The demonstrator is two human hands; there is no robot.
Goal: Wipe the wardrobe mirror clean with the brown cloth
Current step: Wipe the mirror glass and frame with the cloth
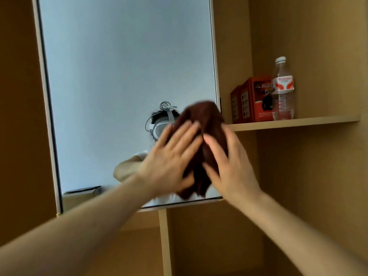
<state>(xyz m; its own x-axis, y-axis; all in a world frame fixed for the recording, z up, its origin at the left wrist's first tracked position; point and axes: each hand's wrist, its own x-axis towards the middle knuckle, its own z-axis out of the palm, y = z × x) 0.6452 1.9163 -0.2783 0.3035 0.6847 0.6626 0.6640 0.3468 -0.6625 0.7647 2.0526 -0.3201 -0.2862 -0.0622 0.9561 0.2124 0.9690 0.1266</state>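
The tall wardrobe mirror (pixel 123 76) fills the upper left, framed in pale metal. A bunched brown cloth (pixel 201 116) lies against the mirror's lower right corner. My left hand (pixel 171 158) presses flat on the cloth's left side with its fingers spread and straight. My right hand (pixel 229 164) presses on the cloth's right side, fingers straight too. Both hands are motion-blurred. The cloth's middle and lower part are largely hidden behind my hands. The mirror reflects a person wearing a head camera.
To the right of the mirror a wooden shelf (pixel 298 122) carries a clear plastic water bottle (pixel 282 90) and two red boxes (pixel 253 100). Wooden wardrobe panels surround the mirror. A vertical wooden divider (pixel 165 242) runs below the mirror's lower edge.
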